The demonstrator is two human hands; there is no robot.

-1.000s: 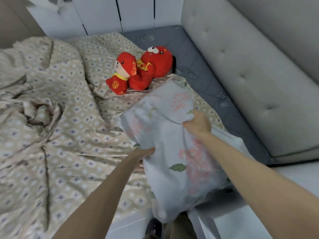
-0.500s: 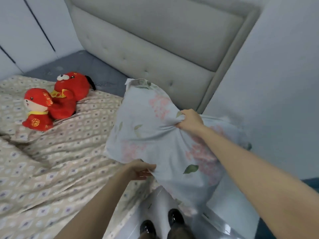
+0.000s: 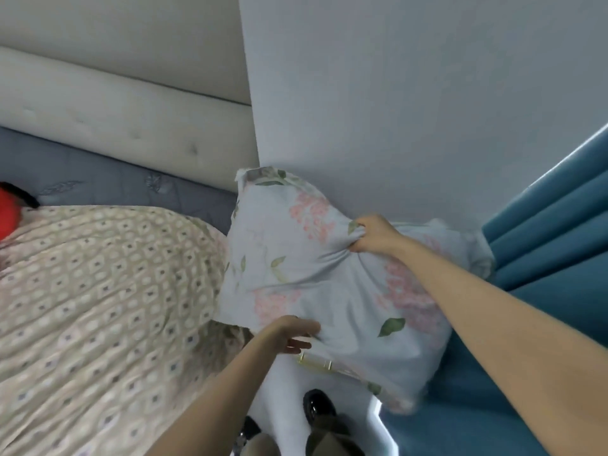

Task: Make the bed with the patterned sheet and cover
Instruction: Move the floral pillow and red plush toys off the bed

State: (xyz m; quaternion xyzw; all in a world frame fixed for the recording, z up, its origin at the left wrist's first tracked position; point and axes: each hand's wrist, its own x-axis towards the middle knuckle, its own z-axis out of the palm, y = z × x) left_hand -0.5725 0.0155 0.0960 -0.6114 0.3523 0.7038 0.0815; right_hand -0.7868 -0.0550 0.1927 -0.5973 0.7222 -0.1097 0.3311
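Observation:
A pale blue pillow (image 3: pixel 316 274) with pink flowers and green leaves hangs in the air beside the bed, against the white wall. My right hand (image 3: pixel 373 236) bunches the pillow's upper middle in a fist. My left hand (image 3: pixel 289 334) grips its lower left edge, thumb on top and fingers underneath. The beige diamond-patterned cover (image 3: pixel 98 307) lies rumpled over the bed at the left. Bare grey mattress (image 3: pixel 108 182) shows between the cover and the headboard.
A padded cream headboard (image 3: pixel 115 103) runs along the top left. A red plush toy (image 3: pixel 8 215) peeks in at the left edge. Teal curtains (image 3: pixel 552 209) hang at the right. A white nightstand with a gold handle (image 3: pixel 314 363) stands under the pillow, and my shoes (image 3: pixel 317 406) below.
The pillow has been carried right, off the bed and toward the wall and curtain. My view turned right with it, so the plush toys slid to the left edge. Both hands kept their grip.

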